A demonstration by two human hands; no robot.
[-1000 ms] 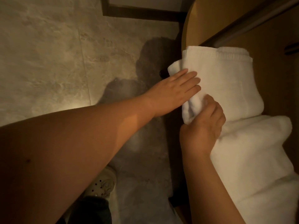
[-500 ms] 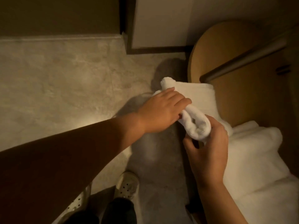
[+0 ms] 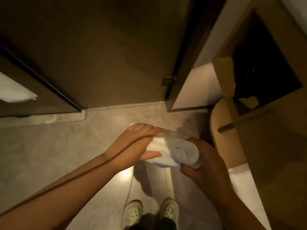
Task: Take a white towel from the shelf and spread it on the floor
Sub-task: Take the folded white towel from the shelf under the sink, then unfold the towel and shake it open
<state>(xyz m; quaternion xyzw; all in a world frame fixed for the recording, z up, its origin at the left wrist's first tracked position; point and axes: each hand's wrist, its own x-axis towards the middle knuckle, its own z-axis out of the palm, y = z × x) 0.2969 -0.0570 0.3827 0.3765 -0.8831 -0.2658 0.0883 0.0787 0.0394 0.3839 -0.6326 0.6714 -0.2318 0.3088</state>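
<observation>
Two hands — left (image 3: pixel 132 143) and right (image 3: pixel 206 161) — clamp a folded white towel (image 3: pixel 172 151) at centre frame, above the grey floor (image 3: pixel 58 155); more towels (image 3: pixel 239 180) lie on the shelf (image 3: pixel 265 146) at right — shoes (image 3: pixel 132 213) below.

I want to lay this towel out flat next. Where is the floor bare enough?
The widest bare floor lies left of the left hand, bordered by the dark wall base. A smaller patch runs ahead of the towel to the door sill. It is crowded right of the right hand, by the wooden shelf and folded towels, and near the shoes.
</observation>
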